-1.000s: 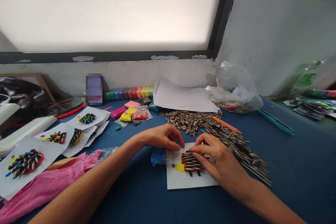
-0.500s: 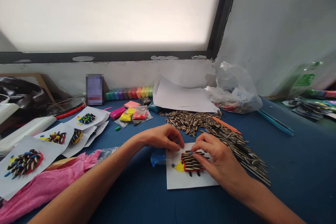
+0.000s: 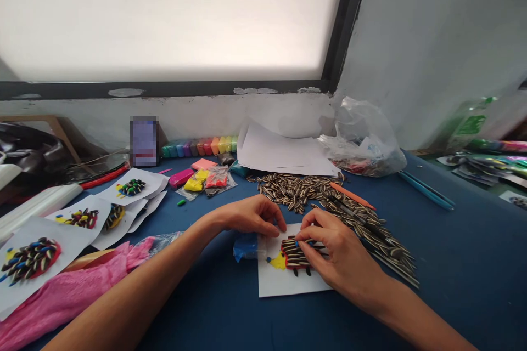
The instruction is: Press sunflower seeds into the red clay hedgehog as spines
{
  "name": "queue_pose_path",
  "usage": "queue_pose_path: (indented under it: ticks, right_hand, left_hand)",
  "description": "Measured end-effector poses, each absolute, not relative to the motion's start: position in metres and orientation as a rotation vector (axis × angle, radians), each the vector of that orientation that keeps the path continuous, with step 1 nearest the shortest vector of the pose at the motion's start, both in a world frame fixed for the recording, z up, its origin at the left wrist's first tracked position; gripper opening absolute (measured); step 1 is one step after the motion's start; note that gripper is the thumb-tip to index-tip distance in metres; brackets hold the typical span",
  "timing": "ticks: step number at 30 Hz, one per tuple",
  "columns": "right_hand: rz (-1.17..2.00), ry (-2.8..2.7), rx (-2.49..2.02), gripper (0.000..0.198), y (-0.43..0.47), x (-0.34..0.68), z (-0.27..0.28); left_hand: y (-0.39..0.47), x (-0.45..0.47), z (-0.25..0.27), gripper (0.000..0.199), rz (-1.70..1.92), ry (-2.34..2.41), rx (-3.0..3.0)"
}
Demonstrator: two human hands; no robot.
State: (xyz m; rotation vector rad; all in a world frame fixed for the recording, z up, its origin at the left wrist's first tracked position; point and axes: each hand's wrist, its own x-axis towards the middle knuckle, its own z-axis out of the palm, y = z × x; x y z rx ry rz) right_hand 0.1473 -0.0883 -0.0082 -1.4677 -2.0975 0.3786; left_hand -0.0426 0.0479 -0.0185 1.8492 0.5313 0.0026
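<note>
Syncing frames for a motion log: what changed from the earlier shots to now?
The whole view slid slightly left, as if the camera turned right; a paper now shows at the right edge. Nothing visibly taken hold of or let go; any hand shift is too small to confirm. Unchanged: right hand at the small blue piece on the seed figure, left hand near the sheet's upper edge.

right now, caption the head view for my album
Right hand at a blue bit over a seed-covered figure, left hand by the paper, seeds heaped beyond.
</note>
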Motion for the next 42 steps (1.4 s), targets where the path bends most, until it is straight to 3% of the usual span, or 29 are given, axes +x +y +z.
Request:
queue_pose_path:
  ticks: [42]
  right_hand:
    - [0.326,-2.074,-1.456,0.018,-0.0864,0.1431,-0.0084]
  left_hand:
    - [0.0463,-0.0413,-0.0155,0.023,0.011,0.532,1.858]
